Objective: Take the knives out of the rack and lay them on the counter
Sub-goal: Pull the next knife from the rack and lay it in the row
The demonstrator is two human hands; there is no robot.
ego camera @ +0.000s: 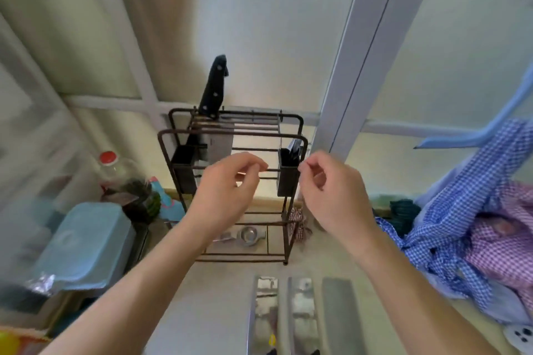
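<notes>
Pale counter (219, 291) under frosted window panes. Dark brown wire rack (230, 135) standing at back w/ one black-handled knife (212, 86) in rear slots, handle up, tilted slightly right, blade down. Three steel blades (300, 314) flat on counter near front edge, side by side, long axes running front-to-back. Left hand (227, 193) & right hand (331, 190) raised before rack, fingers loosely curled, grasping nothing. Blue lidded tub (83, 242) left, checked cloths (473, 210) right.

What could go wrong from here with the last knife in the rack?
1. The black-handled knife leans at a tilt in the rack; pulling it off-line may drag its blade on the wire bars or tip the light frame.
2. Three blades already lie on the counter right under both forearms, so the left hand or right hand could brush an edge on the way back.
</notes>
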